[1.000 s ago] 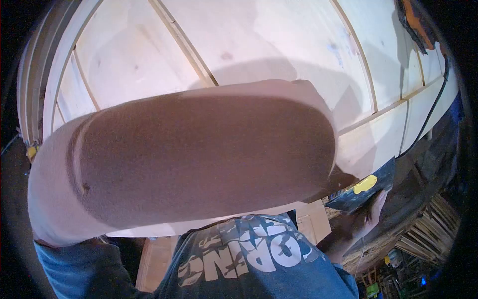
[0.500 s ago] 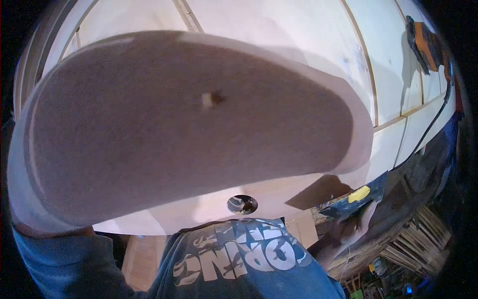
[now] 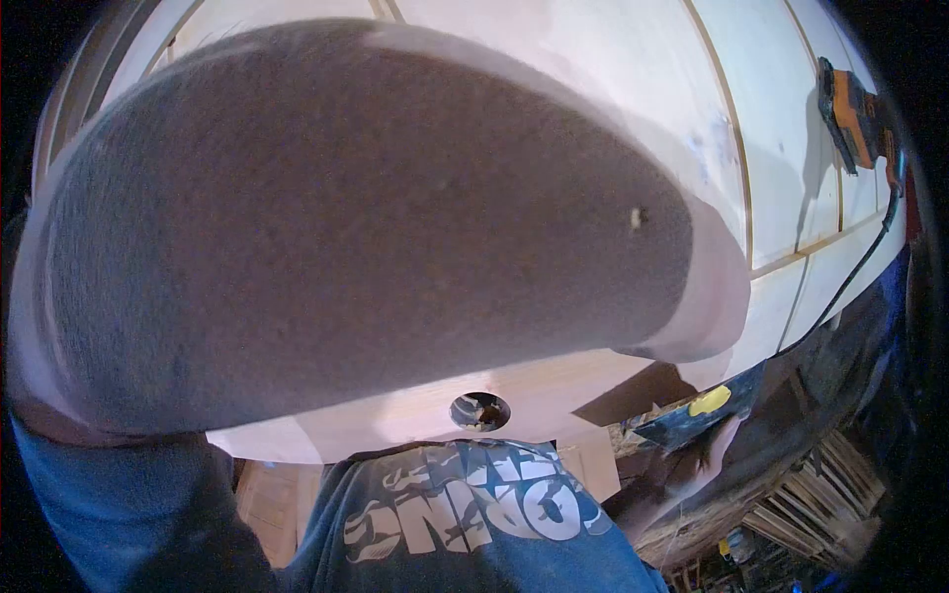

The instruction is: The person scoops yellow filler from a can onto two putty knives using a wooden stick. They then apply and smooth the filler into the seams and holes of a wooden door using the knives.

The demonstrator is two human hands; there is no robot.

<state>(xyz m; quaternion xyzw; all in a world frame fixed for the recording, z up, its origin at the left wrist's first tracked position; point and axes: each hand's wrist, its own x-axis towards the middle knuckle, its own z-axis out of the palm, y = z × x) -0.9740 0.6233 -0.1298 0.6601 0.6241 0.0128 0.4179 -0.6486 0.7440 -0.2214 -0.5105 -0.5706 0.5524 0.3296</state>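
My raised left forearm (image 3: 376, 227), in shadow and very close to the camera, fills most of the view; a small pale speck shows on it towards the right. Its blue sleeve (image 3: 119, 504) enters at lower left, and the left hand itself is out of sight. At the near right edge of a pale wooden panel (image 3: 534, 381), my right hand (image 3: 717, 457) is closed at a dark flat piece with a yellow patch (image 3: 709, 401). What this piece is stays unclear. A round hole (image 3: 480, 412) pierces the panel in front of my shirt.
An orange and black power sander (image 3: 852, 114) rests at the far right on the pale panelled surface, its black cable (image 3: 850, 282) running down over the edge. A stack of thin wood strips (image 3: 816, 504) lies low at the right.
My left forearm has shifted up and slightly left, and the pale speck on it now shows farther right. My right hand stays at the dark piece, almost unmoved.
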